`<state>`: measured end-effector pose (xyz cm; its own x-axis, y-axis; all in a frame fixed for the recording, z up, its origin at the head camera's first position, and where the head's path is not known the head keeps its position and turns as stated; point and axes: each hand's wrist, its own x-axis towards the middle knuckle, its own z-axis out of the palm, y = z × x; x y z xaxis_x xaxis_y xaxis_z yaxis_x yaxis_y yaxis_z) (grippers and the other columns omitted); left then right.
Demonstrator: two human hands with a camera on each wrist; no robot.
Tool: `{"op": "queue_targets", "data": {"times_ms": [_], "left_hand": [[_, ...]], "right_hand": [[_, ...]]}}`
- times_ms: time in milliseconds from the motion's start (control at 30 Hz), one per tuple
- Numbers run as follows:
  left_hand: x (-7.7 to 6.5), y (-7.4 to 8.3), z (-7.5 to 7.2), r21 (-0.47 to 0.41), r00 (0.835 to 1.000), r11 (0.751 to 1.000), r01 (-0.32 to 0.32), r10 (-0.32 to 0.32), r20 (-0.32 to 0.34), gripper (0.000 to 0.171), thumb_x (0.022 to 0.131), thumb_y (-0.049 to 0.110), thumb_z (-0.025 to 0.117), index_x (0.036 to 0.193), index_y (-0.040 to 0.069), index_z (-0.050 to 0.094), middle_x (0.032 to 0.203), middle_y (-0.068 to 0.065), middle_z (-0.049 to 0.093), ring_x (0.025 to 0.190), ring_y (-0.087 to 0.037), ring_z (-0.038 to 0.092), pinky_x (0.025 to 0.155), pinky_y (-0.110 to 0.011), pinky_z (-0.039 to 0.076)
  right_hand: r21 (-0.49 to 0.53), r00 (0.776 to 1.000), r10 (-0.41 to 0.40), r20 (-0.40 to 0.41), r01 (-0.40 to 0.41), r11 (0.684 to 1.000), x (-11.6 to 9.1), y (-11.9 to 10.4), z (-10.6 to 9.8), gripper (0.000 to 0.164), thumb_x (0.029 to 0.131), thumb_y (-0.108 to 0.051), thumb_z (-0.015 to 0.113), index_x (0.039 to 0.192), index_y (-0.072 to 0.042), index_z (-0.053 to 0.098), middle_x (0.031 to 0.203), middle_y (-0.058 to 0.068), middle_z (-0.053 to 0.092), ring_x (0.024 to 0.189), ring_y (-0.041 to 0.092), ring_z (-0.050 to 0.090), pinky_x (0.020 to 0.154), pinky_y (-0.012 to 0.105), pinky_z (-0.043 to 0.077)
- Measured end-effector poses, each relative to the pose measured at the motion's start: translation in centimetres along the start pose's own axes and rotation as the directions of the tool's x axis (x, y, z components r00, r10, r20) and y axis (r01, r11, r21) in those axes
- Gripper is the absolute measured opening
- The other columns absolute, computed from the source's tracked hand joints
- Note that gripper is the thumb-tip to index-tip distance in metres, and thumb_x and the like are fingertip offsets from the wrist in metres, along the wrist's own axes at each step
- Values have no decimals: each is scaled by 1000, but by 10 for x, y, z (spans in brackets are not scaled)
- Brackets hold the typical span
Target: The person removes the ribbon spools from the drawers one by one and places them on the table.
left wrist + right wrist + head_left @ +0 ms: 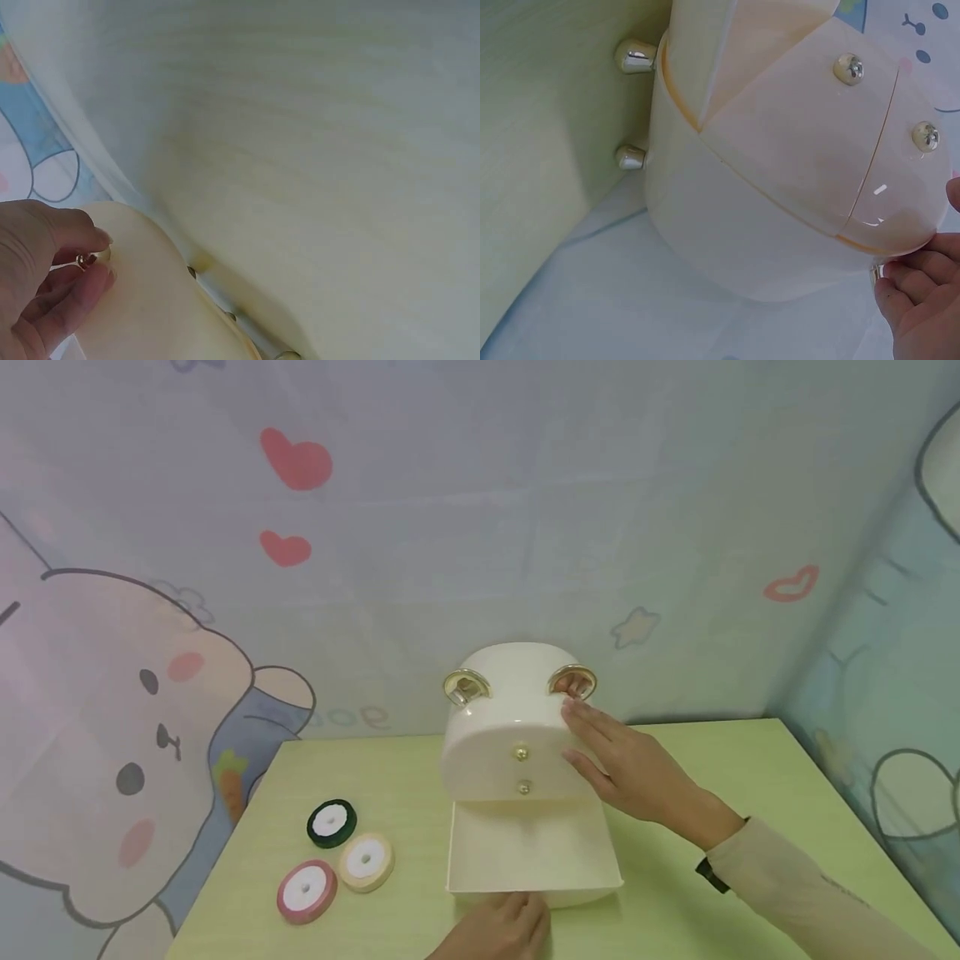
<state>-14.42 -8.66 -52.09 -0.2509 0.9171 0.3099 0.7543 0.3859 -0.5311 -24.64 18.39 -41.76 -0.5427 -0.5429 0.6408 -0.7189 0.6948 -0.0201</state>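
Note:
A glossy cream storage box (517,710) with gold ear-like rings stands on the table, its bottom drawer (532,843) pulled out toward me. In the left wrist view, my left hand (45,277) pinches a small gold knob (84,260) on the drawer front. That knob is hidden in the head view, where the left hand (498,928) shows below the drawer. Against the right upper side of the box rests my right hand (637,768), its fingers fairly straight. Close by that hand (930,292), the right wrist view shows two upper drawers with gold knobs (849,69).
Left of the box lie three ribbon spools: dark green (332,823), cream (367,862) and pink (307,892). The light green table (690,860) meets a printed cloth backdrop (480,527) behind the box. Gold feet (635,56) hold the box up.

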Motion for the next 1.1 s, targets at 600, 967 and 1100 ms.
{"op": "queue_targets", "data": {"times_ms": [600,967,1100], "left_hand": [[7,6,7,33,1000,999,6,-6,-1,65,110,60,29,96,16,75,94,2,67,77,-6,65,71,-19,57],[5,7,6,2,1000,1000,26,-26,17,59,108,58,41,96,14,78,96,0,67,79,-7,61,77,-18,56],[7,2,8,72,1000,997,31,-31,1,53,109,48,45,106,8,80,99,-3,68,84,-9,64,83,-20,58]], "right_hand": [[18,1000,-6,-8,6,1000,2,2,1,58,104,-25,65,151,5,51,156,24,53,138,39,60,101,52,57],[26,1000,-9,-8,9,1000,-1,0,2,56,105,-25,63,151,5,51,156,23,54,137,38,61,99,51,58],[21,1000,-10,-14,11,1000,-1,1,1,56,105,-25,63,150,5,52,154,24,55,136,39,62,99,52,58]]}}
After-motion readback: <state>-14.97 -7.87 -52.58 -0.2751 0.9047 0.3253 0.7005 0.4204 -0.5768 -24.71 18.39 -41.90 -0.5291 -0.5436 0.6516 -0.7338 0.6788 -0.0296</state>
